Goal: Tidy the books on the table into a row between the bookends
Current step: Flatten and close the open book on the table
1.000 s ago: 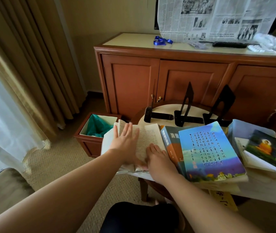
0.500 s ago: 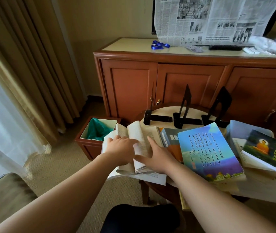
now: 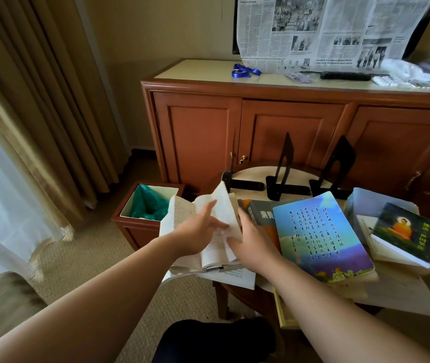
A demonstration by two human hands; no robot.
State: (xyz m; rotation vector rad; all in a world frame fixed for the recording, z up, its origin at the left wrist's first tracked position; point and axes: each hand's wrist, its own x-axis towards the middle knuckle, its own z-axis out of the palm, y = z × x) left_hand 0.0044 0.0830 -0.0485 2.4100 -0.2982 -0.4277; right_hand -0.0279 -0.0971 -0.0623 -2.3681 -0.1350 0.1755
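Grip: both hands are working on the open book (image 3: pixel 208 231); the left hand (image 3: pixel 195 231) is lying over its pages with the fingers reaching to the fold, and the right hand (image 3: pixel 250 244) is pressing against the right half with nearly straight fingers. Neither hand is closing fully around the book.
Book position: it is lying half folded at the near left edge of the round table (image 3: pixel 250 172), partly hanging over the edge, on top of a loose sheet (image 3: pixel 234 277).
Risk of slipping: because nothing is clamping the book, it could be sliding off the edge toward the floor or the waste bin (image 3: pixel 151 203) just to the left of the hands.
Risk of creased pages: one leaf is standing up between the hands; closing the book now could be folding it.
Risk to neighbours: the blue book (image 3: pixel 321 237), just right of the right hand, is resting tilted on a stack and overhanging the edge; a push from the wrist could be tipping it.
Bookends: three black bookends (image 3: pixel 286 171) are standing beyond the hands, with no book between them yet.
Judgement: the task is looking to be at its beginning.
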